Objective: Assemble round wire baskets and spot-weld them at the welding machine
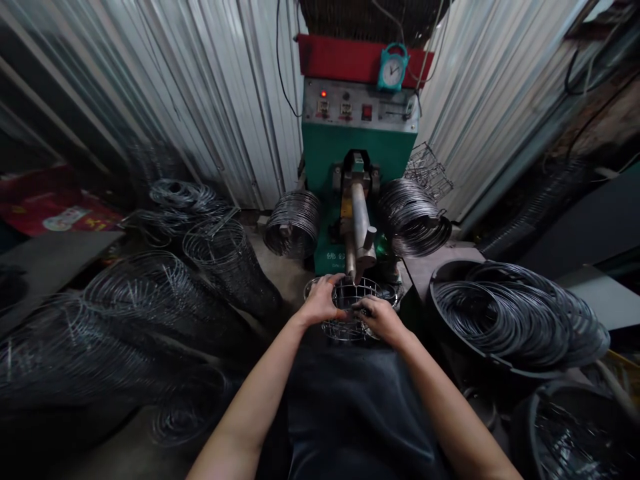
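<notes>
A round wire basket (pixel 345 331) sits below the electrode tip (pixel 353 275) of a green spot welder (pixel 360 143). My left hand (pixel 321 301) is closed on the basket's left side, thumb toward the middle. On the right side, my right hand (pixel 383 318) grips the basket with its fingers curled inward. The upper electrode arm (pixel 361 217) reaches down toward the basket's far rim. Whether the tip touches the wire cannot be made out. My fingers hide part of the basket's wall.
Wire ring bundles hang left (pixel 293 227) and right (pixel 415 217) of the welder. Stacked wire baskets (pixel 135 287) crowd the left floor. At right stand a black tub (pixel 437 300) of wire rings and a dark bucket (pixel 525 427) of wire pieces. A teal clock (pixel 391 69) sits on the welder.
</notes>
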A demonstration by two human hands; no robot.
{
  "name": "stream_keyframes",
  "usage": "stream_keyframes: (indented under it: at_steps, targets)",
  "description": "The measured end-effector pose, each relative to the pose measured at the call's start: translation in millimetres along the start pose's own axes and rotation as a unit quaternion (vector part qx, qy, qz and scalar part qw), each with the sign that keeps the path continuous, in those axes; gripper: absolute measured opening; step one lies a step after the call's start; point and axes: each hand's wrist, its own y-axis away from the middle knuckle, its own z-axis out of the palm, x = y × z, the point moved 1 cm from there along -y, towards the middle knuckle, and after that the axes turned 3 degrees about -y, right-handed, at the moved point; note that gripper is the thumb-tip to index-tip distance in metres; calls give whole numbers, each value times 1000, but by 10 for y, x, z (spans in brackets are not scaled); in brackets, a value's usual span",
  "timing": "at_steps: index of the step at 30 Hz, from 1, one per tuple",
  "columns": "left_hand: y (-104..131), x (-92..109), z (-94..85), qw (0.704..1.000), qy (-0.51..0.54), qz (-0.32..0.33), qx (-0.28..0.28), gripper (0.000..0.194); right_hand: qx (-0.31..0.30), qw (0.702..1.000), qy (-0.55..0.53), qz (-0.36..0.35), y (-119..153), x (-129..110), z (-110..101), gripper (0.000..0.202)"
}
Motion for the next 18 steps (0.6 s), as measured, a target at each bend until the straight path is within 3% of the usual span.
stream_keyframes:
  at_steps: [4, 10, 15, 18]
  targets:
    - [-33, 19, 5, 1000, 13, -11, -4, 93, 21, 1000, -23, -4, -14, 5, -23, 11]
    - [-59, 20, 42, 998, -7, -50, 34, 96, 52, 998, -11, 14, -37, 57, 16, 18]
    - [-159, -7, 57, 996, -9, -79, 35, 96, 153, 982, -53, 99, -80, 18, 11, 24]
    - [-151, -1, 63, 995, -15, -83, 54, 98, 214, 941, -174, 198, 155, 4, 64, 32]
